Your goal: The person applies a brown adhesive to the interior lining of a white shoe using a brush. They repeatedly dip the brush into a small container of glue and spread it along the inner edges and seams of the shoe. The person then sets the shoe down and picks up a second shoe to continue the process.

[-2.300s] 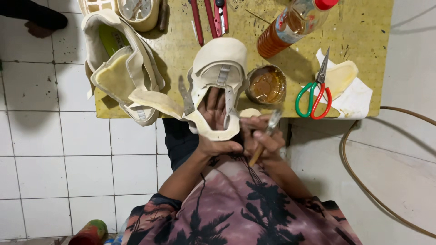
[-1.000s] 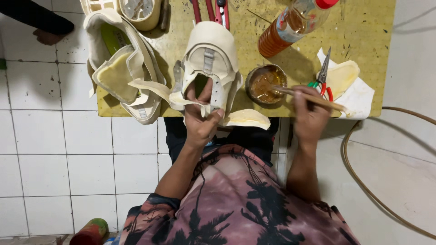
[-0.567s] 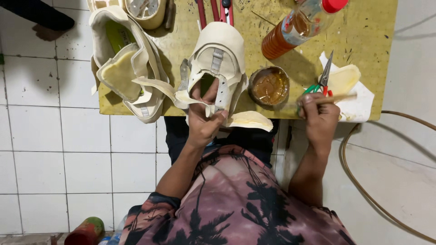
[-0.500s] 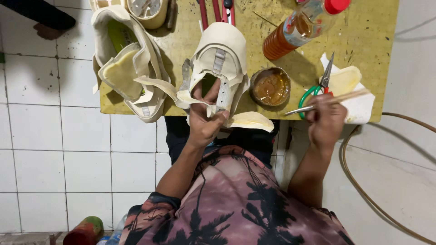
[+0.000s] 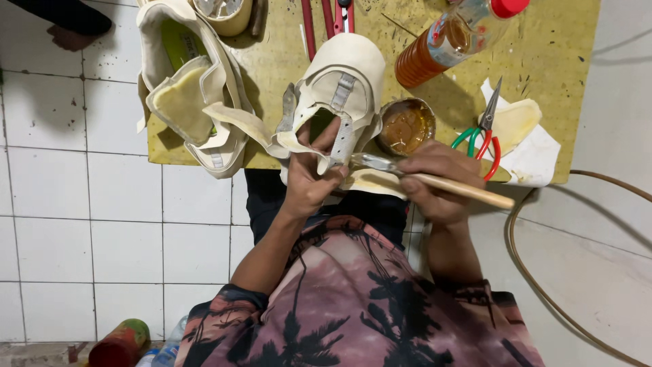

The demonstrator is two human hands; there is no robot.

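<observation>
Bottle (image 5: 456,37) top cut off; brush (image 5: 435,180) tip blurred.

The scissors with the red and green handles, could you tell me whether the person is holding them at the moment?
No, the scissors lie on the table beside the right hand, which grips a wooden-handled brush instead.

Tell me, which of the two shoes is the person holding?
The cream shoe in the middle: the left hand grips its opening, while the right hand holds a brush beside it. The other shoe lies untouched on the table's left.

Single head camera looks straight down (close) over the worktable (image 5: 285,61).
</observation>
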